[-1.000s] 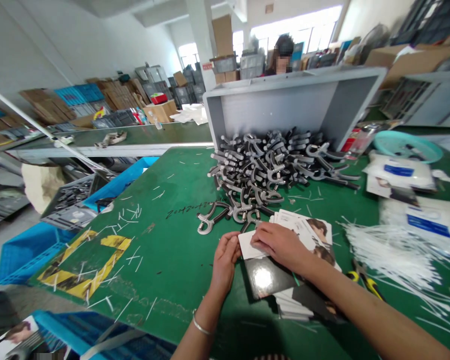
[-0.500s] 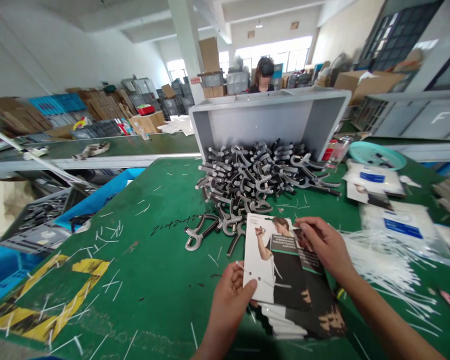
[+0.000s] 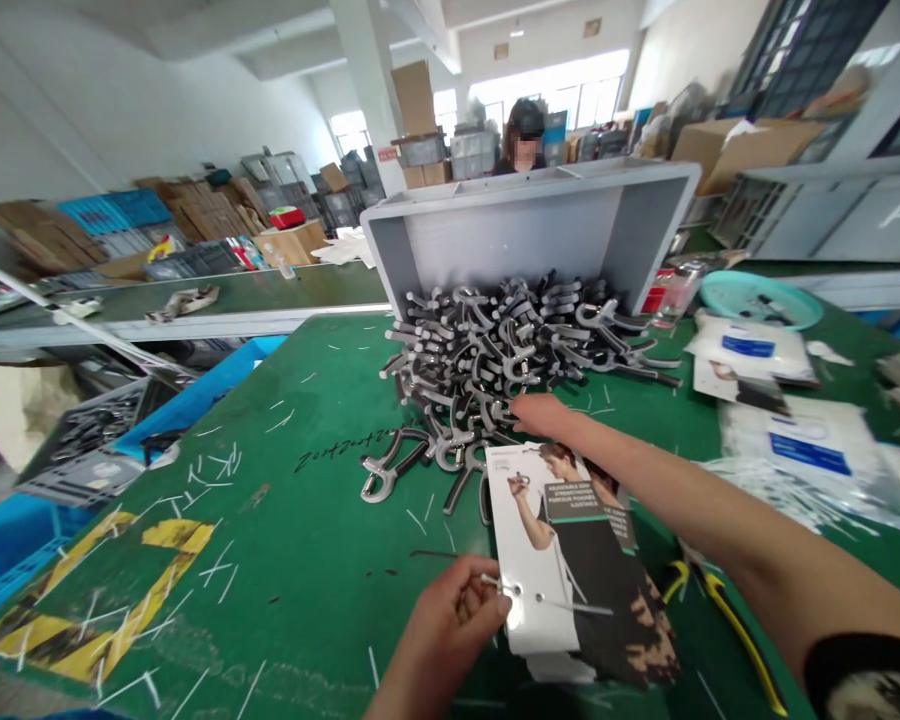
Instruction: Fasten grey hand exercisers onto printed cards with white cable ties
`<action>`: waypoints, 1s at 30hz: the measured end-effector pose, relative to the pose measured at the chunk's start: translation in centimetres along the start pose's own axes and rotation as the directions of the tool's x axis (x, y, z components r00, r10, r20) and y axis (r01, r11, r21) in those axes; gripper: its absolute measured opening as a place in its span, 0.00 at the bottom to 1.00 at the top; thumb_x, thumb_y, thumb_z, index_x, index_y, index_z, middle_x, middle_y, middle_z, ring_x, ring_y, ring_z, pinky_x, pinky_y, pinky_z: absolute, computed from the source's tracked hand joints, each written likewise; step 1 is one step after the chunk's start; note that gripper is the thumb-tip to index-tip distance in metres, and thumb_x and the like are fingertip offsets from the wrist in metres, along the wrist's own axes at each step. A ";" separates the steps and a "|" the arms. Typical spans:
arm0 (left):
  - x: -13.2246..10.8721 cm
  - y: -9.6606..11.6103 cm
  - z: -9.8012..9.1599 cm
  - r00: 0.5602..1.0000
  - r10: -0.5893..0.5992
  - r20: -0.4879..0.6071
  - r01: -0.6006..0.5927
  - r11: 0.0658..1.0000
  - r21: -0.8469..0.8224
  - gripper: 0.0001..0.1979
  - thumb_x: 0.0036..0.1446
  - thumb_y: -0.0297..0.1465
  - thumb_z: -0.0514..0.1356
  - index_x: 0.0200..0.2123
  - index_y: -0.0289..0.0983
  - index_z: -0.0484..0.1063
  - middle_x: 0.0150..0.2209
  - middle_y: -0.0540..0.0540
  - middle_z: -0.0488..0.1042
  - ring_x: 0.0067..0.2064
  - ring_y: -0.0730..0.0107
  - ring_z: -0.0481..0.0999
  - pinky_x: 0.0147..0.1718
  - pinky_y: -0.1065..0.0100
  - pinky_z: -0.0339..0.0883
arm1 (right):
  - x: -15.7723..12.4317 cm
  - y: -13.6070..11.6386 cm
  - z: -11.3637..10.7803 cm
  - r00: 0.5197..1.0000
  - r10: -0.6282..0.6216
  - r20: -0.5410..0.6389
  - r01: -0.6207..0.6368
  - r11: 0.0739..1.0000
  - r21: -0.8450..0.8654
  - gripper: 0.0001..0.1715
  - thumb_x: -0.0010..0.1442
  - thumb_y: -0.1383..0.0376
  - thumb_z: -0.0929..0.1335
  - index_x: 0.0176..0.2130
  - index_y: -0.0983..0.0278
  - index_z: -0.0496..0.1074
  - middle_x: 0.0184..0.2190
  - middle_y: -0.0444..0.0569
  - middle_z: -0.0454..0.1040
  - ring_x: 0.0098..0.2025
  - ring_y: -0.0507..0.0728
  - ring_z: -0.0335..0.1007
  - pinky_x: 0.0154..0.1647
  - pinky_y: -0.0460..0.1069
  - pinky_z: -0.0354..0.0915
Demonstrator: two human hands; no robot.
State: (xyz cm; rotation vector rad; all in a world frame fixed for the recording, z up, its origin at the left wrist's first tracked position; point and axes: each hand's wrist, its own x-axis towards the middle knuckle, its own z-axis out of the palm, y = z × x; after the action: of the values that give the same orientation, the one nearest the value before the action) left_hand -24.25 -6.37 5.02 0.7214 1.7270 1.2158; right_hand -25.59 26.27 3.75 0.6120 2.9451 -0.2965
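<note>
My left hand (image 3: 457,625) pinches the end of a white cable tie (image 3: 581,607) that runs through two holes in the top printed card (image 3: 534,585). That card shows a person flexing an arm and lies on a stack of similar cards. Above the stack, my right hand (image 3: 544,415) is closed at the near edge of a heap of grey and black hand grip strengtheners (image 3: 495,350). Its fingers are on one handle, their tips partly hidden. Another hand grip strengthener (image 3: 390,465) lies to the left of the heap.
A grey crate (image 3: 510,220) lies tipped behind the heap. Yellow-handled pliers (image 3: 742,640) rest under my right forearm. At right are loose white cable ties (image 3: 780,495), plastic packs (image 3: 810,450) and a turquoise plate (image 3: 795,310). One person (image 3: 525,140) is beyond the crate.
My right hand has left the cards and reached forward and left to the heap. My left hand and the top card have shifted slightly down. The pliers are now more exposed.
</note>
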 end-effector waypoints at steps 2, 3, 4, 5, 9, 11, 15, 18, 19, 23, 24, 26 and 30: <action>0.0 0.0 -1.3 0.999 0.039 -0.026 -0.038 0.999 0.039 0.18 0.57 0.40 0.62 0.47 0.36 0.72 0.32 0.49 0.72 0.30 0.72 0.68 0.31 0.70 0.62 | 0.4 -0.2 0.2 1.000 0.005 0.020 -0.005 0.999 -0.037 0.20 0.66 0.59 0.68 0.55 0.65 0.68 0.53 0.54 0.71 0.49 0.60 0.72 0.48 0.58 0.71; 0.1 0.1 -2.0 0.996 0.061 -0.058 -0.059 0.997 0.047 0.19 0.59 0.41 0.61 0.50 0.37 0.70 0.35 0.47 0.73 0.32 0.70 0.70 0.33 0.69 0.63 | 0.2 0.0 0.0 1.000 0.008 0.018 -0.007 0.999 -0.049 0.20 0.66 0.59 0.68 0.55 0.66 0.68 0.53 0.54 0.70 0.49 0.60 0.72 0.48 0.58 0.71; 0.2 0.3 -2.7 0.993 0.080 -0.092 -0.075 0.996 0.051 0.20 0.60 0.42 0.59 0.51 0.37 0.69 0.37 0.46 0.74 0.33 0.69 0.71 0.35 0.68 0.65 | -0.1 0.5 -0.5 1.000 0.013 0.008 -0.013 0.998 -0.056 0.20 0.66 0.59 0.68 0.54 0.66 0.69 0.53 0.54 0.71 0.49 0.59 0.72 0.49 0.59 0.71; 0.3 0.5 -3.3 0.988 0.092 -0.121 -0.086 0.995 0.055 0.20 0.62 0.43 0.57 0.52 0.37 0.69 0.38 0.45 0.75 0.34 0.69 0.72 0.36 0.67 0.66 | -0.6 1.1 -1.2 1.000 0.022 -0.009 -0.022 0.998 -0.058 0.19 0.65 0.59 0.68 0.53 0.66 0.69 0.52 0.54 0.71 0.49 0.60 0.72 0.49 0.59 0.70; 1.3 1.8 -5.1 0.981 0.138 -0.135 -0.125 0.987 0.098 0.18 0.64 0.42 0.56 0.49 0.37 0.70 0.38 0.45 0.77 0.33 0.69 0.74 0.37 0.66 0.68 | -4.6 4.1 -5.7 0.987 0.082 -0.137 -0.081 0.997 0.008 0.11 0.64 0.64 0.68 0.41 0.71 0.74 0.41 0.61 0.76 0.47 0.65 0.72 0.45 0.57 0.67; 2.1 2.8 -5.0 0.972 0.199 -0.125 -0.185 0.976 0.116 0.16 0.64 0.41 0.56 0.49 0.38 0.71 0.40 0.44 0.78 0.36 0.67 0.75 0.39 0.65 0.69 | -7.7 4.1 -7.8 0.974 0.101 -0.202 -0.084 0.992 0.089 0.14 0.66 0.62 0.65 0.39 0.70 0.75 0.36 0.60 0.77 0.41 0.64 0.73 0.38 0.54 0.66; 3.7 6.1 -2.8 0.875 0.470 -0.116 -0.460 0.882 0.105 0.22 0.64 0.36 0.58 0.60 0.43 0.64 0.59 0.42 0.70 0.56 0.62 0.72 0.57 0.60 0.63 | -14.7 -1.6 -8.9 0.970 0.044 -0.241 0.050 0.927 0.372 0.26 0.72 0.54 0.52 0.48 0.62 0.71 0.25 0.45 0.74 0.21 0.51 0.62 0.24 0.46 0.61; 3.9 8.3 -1.0 0.814 0.578 -0.062 -0.573 0.815 0.080 0.28 0.65 0.34 0.56 0.66 0.46 0.54 0.63 0.44 0.65 0.61 0.62 0.67 0.61 0.60 0.59 | -18.6 -8.0 -7.3 0.995 -0.037 -0.096 0.102 0.223 0.969 0.22 0.67 0.48 0.61 0.43 0.63 0.70 0.16 0.37 0.61 0.15 0.48 0.51 0.18 0.44 0.57; 3.7 8.6 -0.7 0.818 0.572 -0.050 -0.568 0.819 0.076 0.27 0.66 0.33 0.55 0.66 0.46 0.55 0.61 0.44 0.67 0.59 0.63 0.69 0.60 0.61 0.61 | -19.4 -9.6 -6.7 0.996 -0.079 -0.047 0.050 0.042 0.998 0.21 0.65 0.48 0.64 0.40 0.63 0.70 0.15 0.36 0.60 0.15 0.47 0.52 0.17 0.43 0.57; 2.9 7.1 -0.9 0.862 0.502 -0.074 -0.489 0.861 0.142 0.18 0.65 0.31 0.56 0.57 0.42 0.66 0.49 0.46 0.77 0.48 0.64 0.77 0.48 0.65 0.70 | -21.1 -11.4 -5.0 0.971 -0.206 0.124 -0.131 -0.023 0.991 0.18 0.59 0.52 0.71 0.36 0.64 0.72 0.21 0.40 0.69 0.21 0.49 0.66 0.22 0.43 0.63; 2.7 6.5 -1.2 0.862 0.498 -0.093 -0.473 0.857 0.204 0.16 0.64 0.31 0.56 0.55 0.41 0.67 0.48 0.46 0.77 0.46 0.64 0.77 0.47 0.65 0.70 | -21.4 -10.9 -4.8 0.971 -0.192 0.140 -0.139 0.018 0.990 0.17 0.59 0.52 0.72 0.37 0.64 0.73 0.23 0.41 0.71 0.22 0.49 0.67 0.22 0.42 0.63; 2.5 5.5 -1.9 0.852 0.513 -0.103 -0.445 0.814 0.372 0.16 0.64 0.31 0.57 0.54 0.41 0.69 0.49 0.46 0.77 0.46 0.63 0.77 0.47 0.63 0.70 | -22.0 -9.5 -4.4 0.980 -0.123 0.156 -0.156 0.012 0.988 0.18 0.61 0.51 0.70 0.43 0.63 0.73 0.28 0.43 0.74 0.21 0.48 0.66 0.19 0.42 0.61; 3.1 6.1 -2.6 0.841 0.541 0.015 -0.421 0.637 0.646 0.13 0.65 0.34 0.57 0.51 0.40 0.72 0.47 0.44 0.78 0.48 0.59 0.76 0.50 0.59 0.68 | -22.7 -7.2 -4.4 0.986 -0.008 0.164 -0.164 -0.125 0.979 0.23 0.68 0.50 0.63 0.52 0.62 0.69 0.36 0.51 0.78 0.21 0.47 0.66 0.17 0.41 0.61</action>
State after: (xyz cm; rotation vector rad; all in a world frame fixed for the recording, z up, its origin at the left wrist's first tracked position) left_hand -28.10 -2.76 10.06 1.6175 2.2106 1.0414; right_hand -8.18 12.07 12.74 0.7456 1.7935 -2.5959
